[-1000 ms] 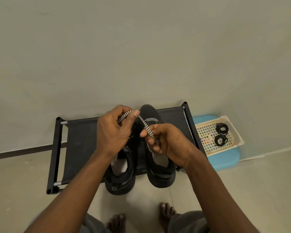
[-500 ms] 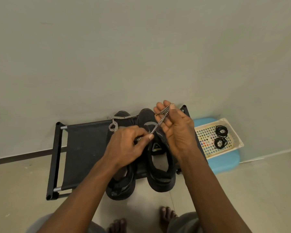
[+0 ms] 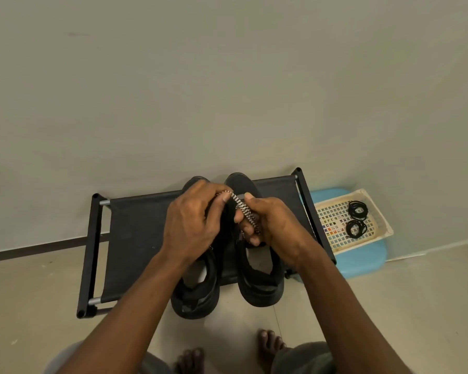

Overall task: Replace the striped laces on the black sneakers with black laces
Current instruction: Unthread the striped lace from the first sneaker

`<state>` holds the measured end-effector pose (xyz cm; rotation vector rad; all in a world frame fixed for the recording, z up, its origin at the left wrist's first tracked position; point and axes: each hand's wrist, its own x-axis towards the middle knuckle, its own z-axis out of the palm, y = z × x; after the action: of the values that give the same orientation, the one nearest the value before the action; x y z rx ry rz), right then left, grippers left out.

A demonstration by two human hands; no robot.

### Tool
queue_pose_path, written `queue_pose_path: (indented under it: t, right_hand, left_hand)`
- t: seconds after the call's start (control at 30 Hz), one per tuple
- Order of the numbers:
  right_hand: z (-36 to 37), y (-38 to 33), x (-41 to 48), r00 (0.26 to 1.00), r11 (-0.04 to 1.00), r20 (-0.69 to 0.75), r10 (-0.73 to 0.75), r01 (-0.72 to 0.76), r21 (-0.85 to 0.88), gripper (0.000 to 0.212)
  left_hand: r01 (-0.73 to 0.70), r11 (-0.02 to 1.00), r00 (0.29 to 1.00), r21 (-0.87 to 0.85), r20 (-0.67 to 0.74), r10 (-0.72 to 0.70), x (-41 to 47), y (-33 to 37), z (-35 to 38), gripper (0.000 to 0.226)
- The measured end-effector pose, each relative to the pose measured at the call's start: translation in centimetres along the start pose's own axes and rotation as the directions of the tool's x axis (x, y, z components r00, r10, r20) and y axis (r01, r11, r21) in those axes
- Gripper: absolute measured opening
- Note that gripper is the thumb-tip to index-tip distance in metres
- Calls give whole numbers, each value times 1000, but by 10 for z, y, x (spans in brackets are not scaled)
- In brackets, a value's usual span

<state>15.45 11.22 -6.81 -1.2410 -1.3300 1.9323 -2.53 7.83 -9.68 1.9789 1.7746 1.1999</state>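
A low black rack (image 3: 135, 238) is standing on the floor (image 3: 389, 306) against the wall (image 3: 227, 76) in front of me. The two black sneakers (image 3: 262, 290) are lying side by side on its cloth shelf, heels hanging over its near edge. Right of the rack, a blue stool (image 3: 362, 265) is carrying a pale basket (image 3: 333, 220).

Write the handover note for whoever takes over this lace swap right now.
The left hand pinches the upper end of the striped lace.
The right hand has its fingers curled round the same lace, above the sneakers on the black rack.
The black laces lie as two coils in the basket, right of the rack.
Done: one lace in hand; whether it is fully out is hidden.
Left: thread both black laces.
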Motion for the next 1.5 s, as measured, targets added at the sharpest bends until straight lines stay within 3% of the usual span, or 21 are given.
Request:
queue_pose_path:
  t: [0.13,0.27,0.37,0.47,0.53,0.6,0.67,0.73,0.8,0.87,0.97,1.1,1.17,1.27,1.37,1.43,1.5]
  right_hand:
    - [0,-5,1,999,956,35,15,-25,292,44]
    - [-3,-11,2,996,736,-59,-61,85,672,42]
    - [-10,-10,4,977,626,-212,-33,185,757,32]
    - [-17,-4,5,927,707,-373,-46,294,643,15]
    - [-20,1,7,887,815,-456,-71,315,487,10]
    - [-19,6,9,840,926,-524,-142,300,228,8]
    - [-18,13,10,792,964,-550,-265,239,-120,15]
    - [-16,18,10,816,901,-470,-336,133,-412,24]
    - [-11,18,8,918,884,-313,-242,75,-462,23]
    - [-6,13,7,982,956,-164,-93,42,-290,26]
    - [-2,4,6,999,999,-28,34,-34,10,41]
    - [-1,-1,0,994,968,100,41,-64,244,41]
    - [-2,-2,0,992,881,125,11,-69,468,38]
    - [-7,-7,4,999,699,2,-51,34,715,33]
    - [-16,-9,4,981,538,-190,-47,185,822,30]
    - [-21,-7,5,954,526,-296,-46,275,805,31]
    - [-24,-3,8,911,635,-405,-79,359,684,30]
  left_hand:
    - [57,998,998,21,15,-57,1,-7,1,21]
    - [3,995,980,98,196,-22,-2,-4,7,26]
    - [-71,994,944,88,327,39,-6,2,12,26]
    - [-129,990,919,56,383,98,-9,8,17,28]
    - [-137,990,918,22,379,119,-9,11,18,27]
    - [-143,990,924,-1,359,134,-9,13,18,24]
    - [-156,988,937,-17,314,154,-9,15,16,19]
    - [-157,987,955,-37,249,161,-8,16,15,15]
    - [-138,990,974,-35,176,142,-7,14,13,16]
    - [-116,993,986,-21,116,117,-6,10,10,17]
    - [-53,998,998,-25,33,54,-2,4,4,13]
    - [44,998,996,-43,-74,-47,2,-5,0,8]
    - [66,997,996,-37,-50,-68,2,-9,1,8]
    - [50,999,996,-3,72,-50,1,-10,4,12]
    - [14,1000,980,1,200,-14,-3,-4,8,19]
    - [-38,999,961,1,273,37,-5,2,11,23]
    - [-83,996,942,-33,322,90,-7,9,13,24]
